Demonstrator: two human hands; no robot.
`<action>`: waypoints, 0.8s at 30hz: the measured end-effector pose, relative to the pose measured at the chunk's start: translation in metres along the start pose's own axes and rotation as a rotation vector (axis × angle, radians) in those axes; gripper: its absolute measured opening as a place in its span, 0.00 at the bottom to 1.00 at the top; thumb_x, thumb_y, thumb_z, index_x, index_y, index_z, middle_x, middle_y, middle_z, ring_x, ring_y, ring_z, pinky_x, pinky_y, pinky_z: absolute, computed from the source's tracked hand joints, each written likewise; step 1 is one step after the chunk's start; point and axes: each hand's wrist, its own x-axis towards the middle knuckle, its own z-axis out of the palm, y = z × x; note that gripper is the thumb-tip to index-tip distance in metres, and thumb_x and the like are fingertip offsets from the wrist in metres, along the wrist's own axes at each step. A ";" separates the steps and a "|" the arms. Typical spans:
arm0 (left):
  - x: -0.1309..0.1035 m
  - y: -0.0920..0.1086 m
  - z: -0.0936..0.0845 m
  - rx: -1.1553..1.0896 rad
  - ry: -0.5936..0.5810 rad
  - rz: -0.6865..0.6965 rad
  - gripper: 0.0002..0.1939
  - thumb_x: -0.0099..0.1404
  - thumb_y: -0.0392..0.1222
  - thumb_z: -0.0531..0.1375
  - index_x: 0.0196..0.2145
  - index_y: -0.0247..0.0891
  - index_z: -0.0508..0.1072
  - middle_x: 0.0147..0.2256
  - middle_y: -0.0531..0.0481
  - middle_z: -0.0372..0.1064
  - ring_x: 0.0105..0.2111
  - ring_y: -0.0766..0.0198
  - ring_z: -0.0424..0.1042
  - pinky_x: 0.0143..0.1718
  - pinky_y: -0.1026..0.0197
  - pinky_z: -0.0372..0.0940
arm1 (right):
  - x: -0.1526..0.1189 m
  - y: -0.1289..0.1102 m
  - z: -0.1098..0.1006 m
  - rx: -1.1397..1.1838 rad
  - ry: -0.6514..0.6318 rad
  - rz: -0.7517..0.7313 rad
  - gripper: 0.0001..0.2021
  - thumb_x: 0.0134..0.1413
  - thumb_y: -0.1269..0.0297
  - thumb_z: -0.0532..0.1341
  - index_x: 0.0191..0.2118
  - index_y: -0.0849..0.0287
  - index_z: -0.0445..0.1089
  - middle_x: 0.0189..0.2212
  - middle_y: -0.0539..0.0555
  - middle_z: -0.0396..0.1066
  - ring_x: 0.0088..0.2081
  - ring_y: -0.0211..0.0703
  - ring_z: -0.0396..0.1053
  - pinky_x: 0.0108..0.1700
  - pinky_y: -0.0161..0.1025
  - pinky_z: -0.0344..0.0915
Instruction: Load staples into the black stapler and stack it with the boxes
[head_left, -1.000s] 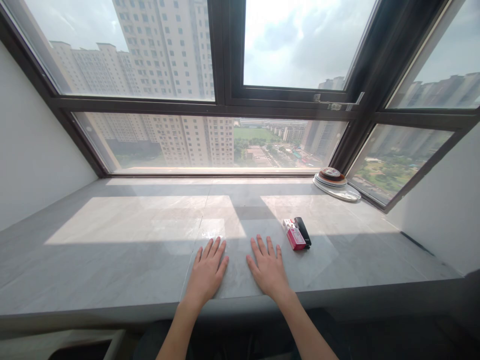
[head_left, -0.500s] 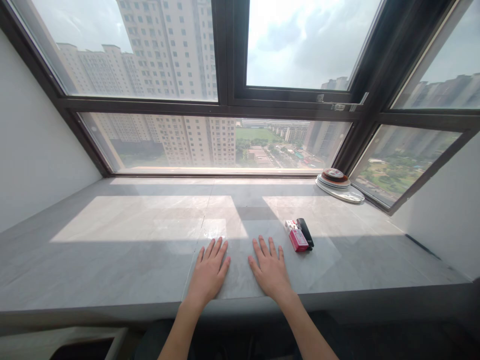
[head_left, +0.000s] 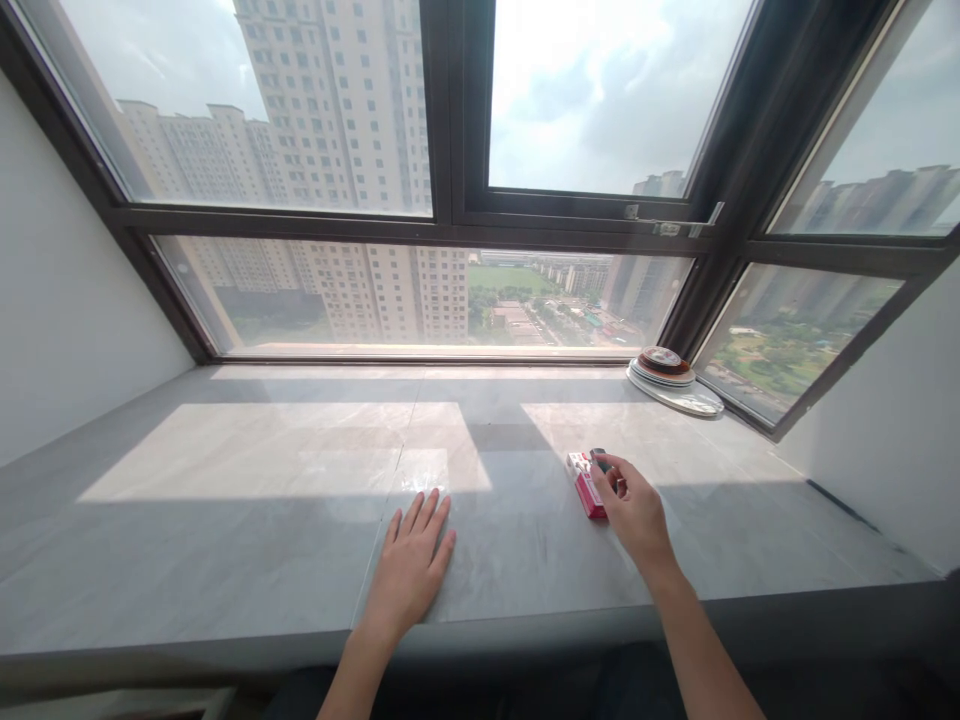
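My left hand [head_left: 409,562] lies flat on the grey stone windowsill [head_left: 225,570], palm down, with its fingers a little spread and holding nothing. Off to the right, the fingers of my right hand [head_left: 637,512] are closed around a black stapler [head_left: 598,456]. Most of the stapler is hidden behind the fingers; only its far end shows clearly. Close against its left side lies a small pink and white box [head_left: 590,494], apparently of staples, resting on the sill. Whether the stapler is lifted off the sill I cannot tell.
A stack of plates [head_left: 667,375] stands in the far right corner, by the dark window frame [head_left: 450,232]. Along the right wall a thin dark strip [head_left: 841,505] lies on the sill. Sunlight falls in bright patches across the stone.
My right hand has left its flat place on the sill, moved right and closed around the stapler beside the box. My left hand stays flat. The view has tilted slightly.
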 end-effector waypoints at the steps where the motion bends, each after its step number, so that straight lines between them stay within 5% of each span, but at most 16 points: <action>1: 0.000 0.000 0.000 -0.001 0.003 0.000 0.27 0.76 0.53 0.45 0.70 0.54 0.55 0.72 0.55 0.45 0.72 0.53 0.44 0.69 0.42 0.44 | 0.014 0.013 -0.007 -0.036 0.004 0.078 0.32 0.61 0.40 0.53 0.57 0.59 0.73 0.36 0.57 0.75 0.32 0.45 0.70 0.37 0.40 0.65; 5: 0.000 0.000 0.000 -0.002 0.005 0.003 0.27 0.76 0.53 0.45 0.70 0.53 0.56 0.71 0.54 0.46 0.72 0.53 0.44 0.69 0.43 0.44 | 0.048 0.048 -0.015 0.010 -0.188 0.209 0.30 0.57 0.40 0.56 0.53 0.59 0.76 0.32 0.56 0.76 0.34 0.48 0.73 0.40 0.40 0.66; 10: 0.001 0.001 0.000 0.004 0.009 -0.003 0.27 0.76 0.53 0.45 0.70 0.54 0.55 0.72 0.55 0.45 0.72 0.54 0.43 0.70 0.43 0.44 | 0.039 0.041 -0.003 0.180 -0.358 0.132 0.27 0.55 0.40 0.57 0.39 0.60 0.80 0.31 0.55 0.78 0.34 0.49 0.73 0.38 0.40 0.67; 16: 0.001 0.005 -0.003 -0.051 0.007 -0.022 0.27 0.76 0.54 0.45 0.69 0.51 0.57 0.71 0.53 0.48 0.72 0.54 0.44 0.70 0.41 0.43 | 0.004 -0.004 0.034 0.240 -0.305 0.095 0.27 0.56 0.40 0.57 0.39 0.60 0.81 0.27 0.53 0.77 0.31 0.47 0.73 0.33 0.38 0.67; 24: -0.001 0.007 -0.016 -0.442 0.151 -0.203 0.27 0.75 0.57 0.48 0.66 0.45 0.61 0.62 0.46 0.66 0.64 0.55 0.63 0.66 0.47 0.54 | -0.050 -0.098 0.133 0.160 -0.355 -0.045 0.26 0.67 0.43 0.48 0.47 0.53 0.78 0.33 0.53 0.79 0.33 0.45 0.74 0.34 0.34 0.63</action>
